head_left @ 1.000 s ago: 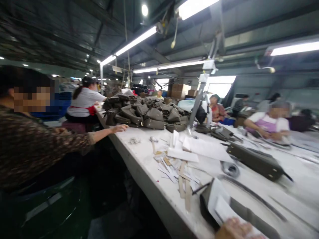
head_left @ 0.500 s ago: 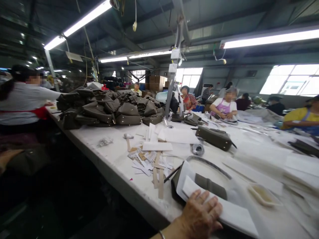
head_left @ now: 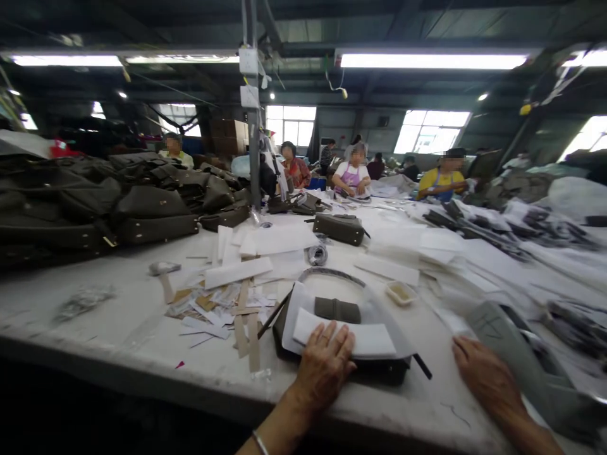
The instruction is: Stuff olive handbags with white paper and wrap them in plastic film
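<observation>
A: Well, in the head view, where is the bag (head_left: pixel 379 374)?
B: At the near side of the table (head_left: pixel 128 344), centre, with a white sheet (head_left: pixel 290 322) and a strip (head_left: pixel 372 339) on it. The left hand (head_left: pixel 326 361) rests flat on the strip, fingers extended, grasping nothing.
A: And the right hand (head_left: pixel 486 376)?
B: Just beside the grey box (head_left: pixel 515 360); I cannot tell whether it holds anything.
A: How far along is it?
B: Partway, I would judge. Sheet and strip are in place, but whether either is fixed does not show, nor does what exactly is left. A second bag (head_left: pixel 339 229) farther back shows no sheet outside.
A: What lies around?
B: Scraps (head_left: pixel 206 316) to the left, a dish (head_left: pixel 401 294) off to the right, a coil (head_left: pixel 317 255) beyond the handle (head_left: pixel 332 272), and a pile of bags (head_left: pixel 154 212) at far left.
A: Anything in the way?
B: The scraps and the box probably narrow the working space on either side
</observation>
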`<state>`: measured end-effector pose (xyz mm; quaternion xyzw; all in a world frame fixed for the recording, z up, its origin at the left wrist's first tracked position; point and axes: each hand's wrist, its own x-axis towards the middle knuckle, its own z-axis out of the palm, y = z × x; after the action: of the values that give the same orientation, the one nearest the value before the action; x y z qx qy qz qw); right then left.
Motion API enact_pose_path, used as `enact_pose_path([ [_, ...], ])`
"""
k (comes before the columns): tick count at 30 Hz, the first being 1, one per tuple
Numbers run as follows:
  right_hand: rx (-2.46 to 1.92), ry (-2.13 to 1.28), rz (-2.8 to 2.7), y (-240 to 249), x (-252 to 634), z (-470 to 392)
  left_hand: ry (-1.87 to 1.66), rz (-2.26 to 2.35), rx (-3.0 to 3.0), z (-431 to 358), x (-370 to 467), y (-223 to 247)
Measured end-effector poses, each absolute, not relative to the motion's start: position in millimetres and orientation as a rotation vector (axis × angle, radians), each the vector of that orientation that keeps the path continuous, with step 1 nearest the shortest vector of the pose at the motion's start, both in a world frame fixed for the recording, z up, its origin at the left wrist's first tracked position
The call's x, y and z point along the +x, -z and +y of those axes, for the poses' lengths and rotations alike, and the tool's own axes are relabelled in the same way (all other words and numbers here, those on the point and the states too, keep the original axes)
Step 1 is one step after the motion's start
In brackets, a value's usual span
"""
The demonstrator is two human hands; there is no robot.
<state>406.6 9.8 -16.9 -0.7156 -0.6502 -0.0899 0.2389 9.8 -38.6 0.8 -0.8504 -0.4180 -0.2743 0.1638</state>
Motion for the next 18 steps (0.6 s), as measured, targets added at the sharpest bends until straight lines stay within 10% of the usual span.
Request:
enact_pose_path([
  [18,-2.020,-0.227,-1.734,-54.8,356.7,-3.6,1.001,-0.999,-2.164,-19.7,8.0,22.2],
])
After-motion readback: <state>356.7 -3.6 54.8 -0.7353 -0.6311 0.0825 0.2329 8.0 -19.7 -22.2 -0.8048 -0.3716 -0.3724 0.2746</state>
